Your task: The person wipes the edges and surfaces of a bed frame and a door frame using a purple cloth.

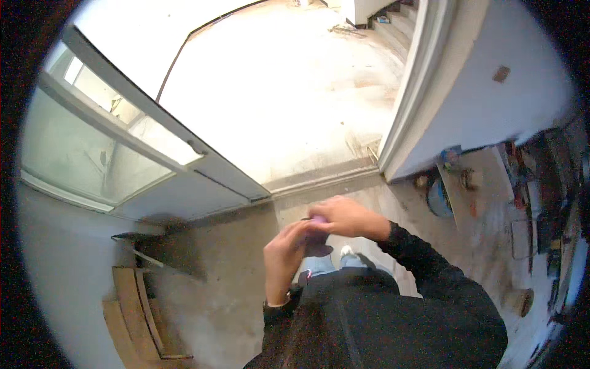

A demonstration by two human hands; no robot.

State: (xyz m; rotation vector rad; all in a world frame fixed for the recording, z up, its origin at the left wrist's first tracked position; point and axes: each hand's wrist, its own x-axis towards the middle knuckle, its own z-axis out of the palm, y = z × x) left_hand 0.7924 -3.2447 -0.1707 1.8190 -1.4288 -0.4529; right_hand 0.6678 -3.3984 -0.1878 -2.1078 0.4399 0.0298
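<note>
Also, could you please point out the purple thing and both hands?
Purple thing (319,219), head view: its bright upper part.
Left hand (285,247), head view: back of the hand.
Right hand (350,218), head view: back of the hand.

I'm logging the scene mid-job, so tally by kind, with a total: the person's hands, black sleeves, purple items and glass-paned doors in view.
Hands: 2, left hand and right hand
Black sleeves: 2, left sleeve and right sleeve
Purple item, partly hidden between the hands: 1
Glass-paned door: 1
Total: 6
</note>
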